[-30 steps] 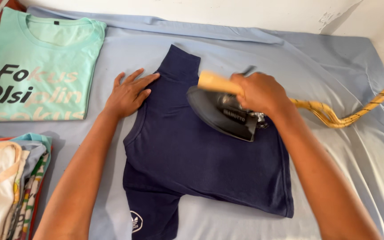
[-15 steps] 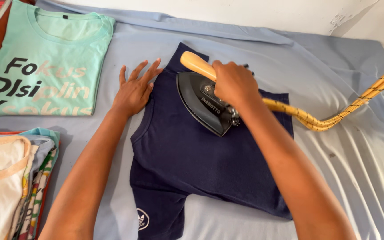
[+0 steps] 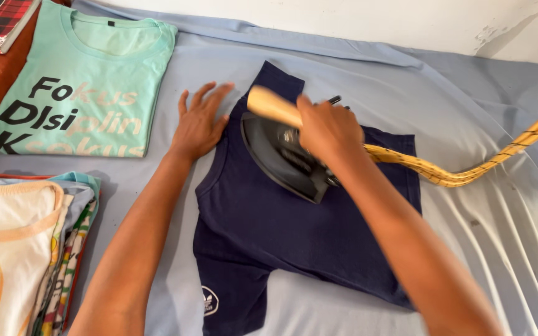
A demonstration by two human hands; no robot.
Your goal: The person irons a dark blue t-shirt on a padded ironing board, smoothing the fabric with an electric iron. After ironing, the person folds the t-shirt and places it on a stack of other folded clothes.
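Right hand [image 3: 328,130] fist closed round iron [image 3: 284,158] handle, iron on navy shirt [image 3: 306,230]. Left hand [image 3: 199,122] flat, fingers spread, holding nothing, pressing shirt's left edge.

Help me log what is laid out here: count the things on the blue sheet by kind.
Flat single shirts: 2, the navy blue cotton T-shirt and the folded mint green printed T-shirt
Stacks of folded clothes: 1, the mixed-colour pile with a cream top
Irons: 1, the black iron with a wooden handle
Cords: 1, the yellow braided cord
Total: 5
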